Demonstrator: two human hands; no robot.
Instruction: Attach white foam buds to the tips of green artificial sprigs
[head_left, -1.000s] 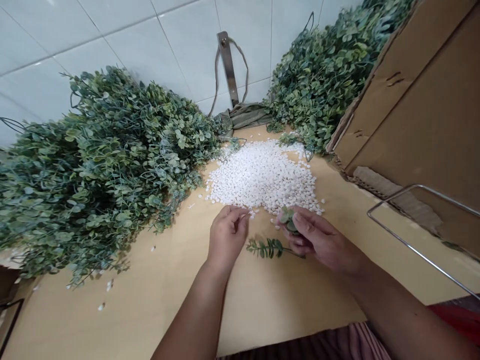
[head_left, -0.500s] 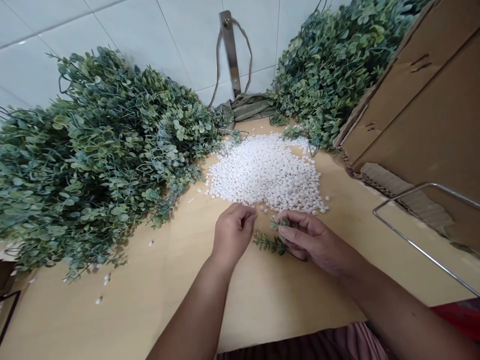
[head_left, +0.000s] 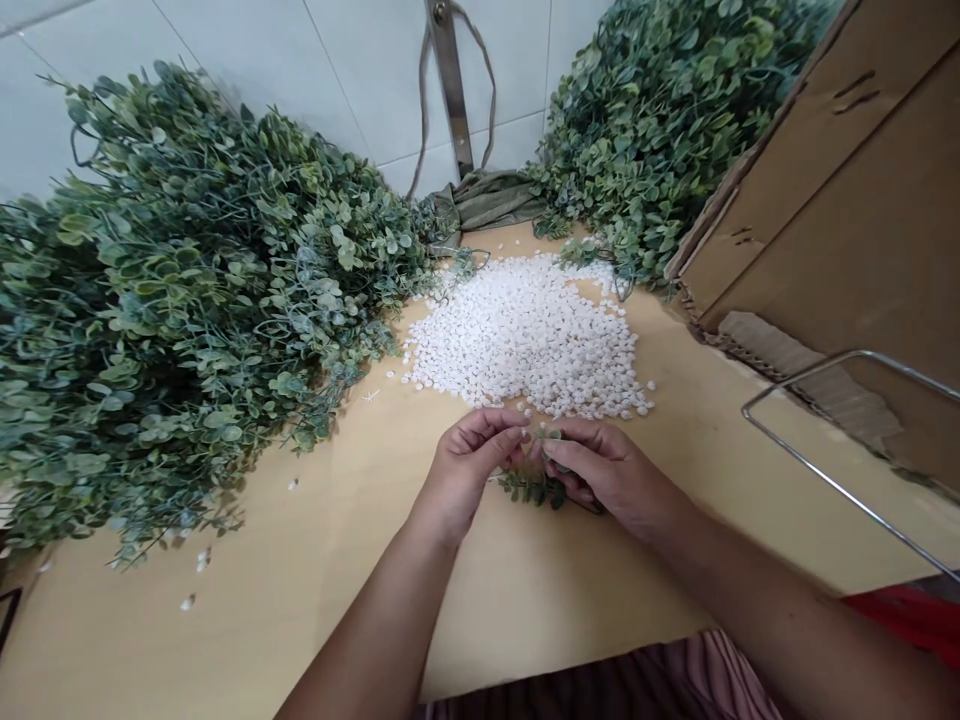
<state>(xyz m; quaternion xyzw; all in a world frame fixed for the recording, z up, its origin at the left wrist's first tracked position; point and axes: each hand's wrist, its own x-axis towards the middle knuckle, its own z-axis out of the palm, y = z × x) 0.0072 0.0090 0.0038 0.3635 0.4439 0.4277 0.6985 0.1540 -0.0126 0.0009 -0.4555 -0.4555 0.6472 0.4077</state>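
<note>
My left hand (head_left: 466, 465) is closed in a pinch, with what looks like a small white bead at its fingertips. Facing it, my right hand (head_left: 606, 468) grips a sprig of artificial leaves (head_left: 534, 488) between thumb and fingers. The sprig's lower leaves hang just over the table, and part of its stem is hidden by the fingers. Both sets of fingertips are very close together; whether they touch is unclear. Right beyond the hands spreads a pile of small white beads (head_left: 517, 335).
Large heaps of artificial greenery lie at the left (head_left: 202, 300) and back right (head_left: 645, 130). A cardboard box (head_left: 832, 200) stands on the right, with a bent metal wire frame (head_left: 832, 470) before it. Stray white beads dot the table (head_left: 322, 600). A strap (head_left: 454, 90) hangs against the tiled wall.
My left hand has turned and moved right, its fingertips now meeting the area of the sprig in my right hand. The right hand has shifted slightly left. The whole view has tilted a little.
</note>
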